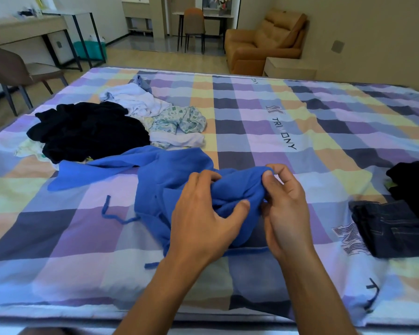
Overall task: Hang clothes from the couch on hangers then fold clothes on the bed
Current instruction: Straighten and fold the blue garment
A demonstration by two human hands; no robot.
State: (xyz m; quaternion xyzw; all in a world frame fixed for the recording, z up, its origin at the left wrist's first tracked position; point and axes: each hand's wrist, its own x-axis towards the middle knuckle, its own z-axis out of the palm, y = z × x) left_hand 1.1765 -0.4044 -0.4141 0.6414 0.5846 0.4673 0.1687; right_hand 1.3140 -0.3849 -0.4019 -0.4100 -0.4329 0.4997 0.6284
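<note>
Desk [27, 29] at far left, orange chair [194, 22] at back table [225, 16]

On the checked sheet [324, 131] I read "TRIMONY" in dark capitals, running away from me near the middle (the M is faint). Just beyond it is a small logo, perhaps "SK". Farther off, near the far edge, I make out "DNY". The outlined block letters beside the folded jeans [392, 228] are partly covered and I can't read them. Near the front edge I see a single "T".
</note>
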